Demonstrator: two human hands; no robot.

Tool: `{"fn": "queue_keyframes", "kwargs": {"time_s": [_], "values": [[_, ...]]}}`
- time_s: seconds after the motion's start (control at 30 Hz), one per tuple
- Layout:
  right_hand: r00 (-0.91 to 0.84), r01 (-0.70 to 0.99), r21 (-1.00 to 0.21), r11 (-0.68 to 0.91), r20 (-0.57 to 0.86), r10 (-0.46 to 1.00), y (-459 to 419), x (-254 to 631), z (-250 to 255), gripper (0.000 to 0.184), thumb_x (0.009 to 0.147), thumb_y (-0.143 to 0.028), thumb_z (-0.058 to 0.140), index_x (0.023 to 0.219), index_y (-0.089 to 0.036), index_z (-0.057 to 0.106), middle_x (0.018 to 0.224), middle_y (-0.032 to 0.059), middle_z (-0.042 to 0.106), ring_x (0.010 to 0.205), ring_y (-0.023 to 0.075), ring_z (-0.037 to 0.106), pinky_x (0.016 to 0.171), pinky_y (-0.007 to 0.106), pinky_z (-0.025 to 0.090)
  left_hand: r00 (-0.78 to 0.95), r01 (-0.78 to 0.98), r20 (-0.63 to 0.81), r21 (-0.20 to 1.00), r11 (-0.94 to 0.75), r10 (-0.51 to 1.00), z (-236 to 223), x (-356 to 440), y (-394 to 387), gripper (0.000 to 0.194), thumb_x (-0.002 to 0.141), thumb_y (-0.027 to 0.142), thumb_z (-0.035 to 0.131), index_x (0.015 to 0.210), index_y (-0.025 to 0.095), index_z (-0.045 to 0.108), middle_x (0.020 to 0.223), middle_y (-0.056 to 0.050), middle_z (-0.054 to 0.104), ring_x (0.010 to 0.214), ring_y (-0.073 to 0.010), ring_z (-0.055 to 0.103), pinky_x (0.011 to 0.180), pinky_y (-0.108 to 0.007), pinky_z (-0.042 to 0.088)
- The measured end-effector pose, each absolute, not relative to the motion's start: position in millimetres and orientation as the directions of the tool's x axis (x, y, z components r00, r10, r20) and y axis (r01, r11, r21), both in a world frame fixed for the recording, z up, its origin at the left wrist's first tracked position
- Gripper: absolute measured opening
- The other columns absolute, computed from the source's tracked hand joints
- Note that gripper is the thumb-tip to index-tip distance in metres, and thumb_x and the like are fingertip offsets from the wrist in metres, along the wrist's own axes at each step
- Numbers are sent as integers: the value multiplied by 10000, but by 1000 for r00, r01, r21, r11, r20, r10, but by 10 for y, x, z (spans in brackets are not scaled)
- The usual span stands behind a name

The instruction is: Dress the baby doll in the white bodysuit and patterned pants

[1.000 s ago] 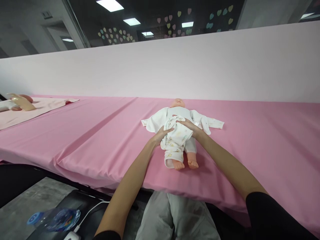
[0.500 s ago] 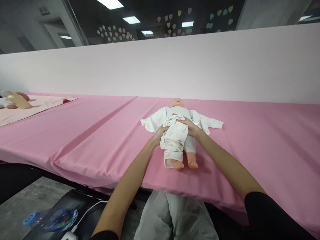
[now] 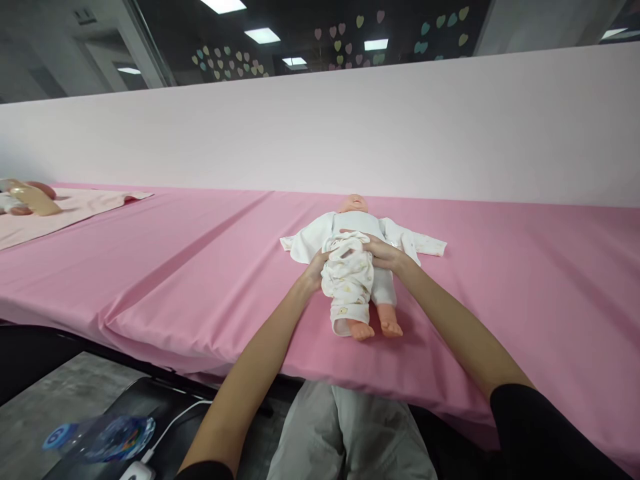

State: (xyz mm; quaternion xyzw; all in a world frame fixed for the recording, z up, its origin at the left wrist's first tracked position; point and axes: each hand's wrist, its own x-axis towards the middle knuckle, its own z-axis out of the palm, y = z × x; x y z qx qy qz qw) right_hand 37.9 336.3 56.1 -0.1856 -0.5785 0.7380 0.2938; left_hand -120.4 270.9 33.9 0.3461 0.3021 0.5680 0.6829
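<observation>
Near the front edge of the bench [image 3: 200, 267], left grip [image 3: 315, 270] and right grip [image 3: 384, 253] hold bunched printed trousers [image 3: 349, 283] between them, around one leg of the doll [image 3: 356, 223].

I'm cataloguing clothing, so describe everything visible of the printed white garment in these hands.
The printed white garment looks like soft cloth with small yellowish motifs. It lies bunched and wrinkled, its lower end around one leg of the doll, that foot showing; the other leg is outside. The left hand and right hand hold its upper sides.
</observation>
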Motion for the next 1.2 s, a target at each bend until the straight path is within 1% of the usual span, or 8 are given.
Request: {"fn": "queue_keyframes", "kwargs": {"time_s": [0.17,0.3,0.43,0.57,0.67,0.77,0.97,1.2], "values": [[-630,-179,-956,-232,-69,773,3390,223,585,306,585,7,526,845,-149,567,554,-43,552,479,104,524,544,220,485,179,-504,64,863,36,982,354,-1179,2685,391,624,265,754,952,94,629,868,-94,684,747,-214,652,720,-331,522],[-707,-95,-917,-388,-212,675,3375,232,636,110,649,-52,450,636,-155,488,373,-57,376,327,89,358,423,225,426,113,-444,74,896,-16,991,362,-1185,2660,456,579,199,783,995,102,625,880,-85,686,740,-194,647,706,-307,516],[-824,-35,-888,-459,-234,516,3377,370,695,84,699,-111,468,678,-131,546,404,-18,463,430,141,509,508,258,494,204,-421,48,906,44,978,357,-1204,2641,425,569,144,772,967,88,636,864,-93,691,751,-212,652,712,-320,518],[-838,34,-964,-264,-172,519,3346,455,774,124,746,-163,607,859,-113,616,775,58,672,738,164,634,698,250,528,299,-437,43,894,97,953,369,-1185,2626,421,608,163,741,1008,95,628,892,-107,695,808,-244,659,768,-348,513],[-838,97,-992,-77,-123,531,3313,505,834,297,704,-192,689,983,-127,613,961,82,668,872,177,626,768,252,512,302,-438,-48,880,183,952,397,-1160,2610,389,660,269,711,990,78,630,851,-131,696,781,-259,663,773,-377,513],[-849,182,-976,120,-94,521,3289,586,923,471,643,-199,730,1084,-158,572,1071,68,632,951,188,593,836,288,483,298,-433,-8,890,143,954,423,-1150,2582,439,627,224,737,1027,90,615,898,-127,693,815,-257,658,795,-374,505],[-820,449,-675,585,-53,569,3186,654,1167,364,660,-137,626,1020,-164,577,1061,55,612,976,227,550,825,339,449,325,-383,78,922,55,943,426,-1146,2550,541,572,95,739,1092,119,590,968,-106,677,868,-251,641,827,-372,477],[-781,467,-546,695,113,614,3160,589,1158,366,700,-283,676,1046,-204,588,1087,63,609,1000,258,543,821,342,408,281,-321,80,947,15,956,440,-1138,2519,454,554,104,742,992,121,623,920,-80,672,796,-217,639,757,-330,484]]}}
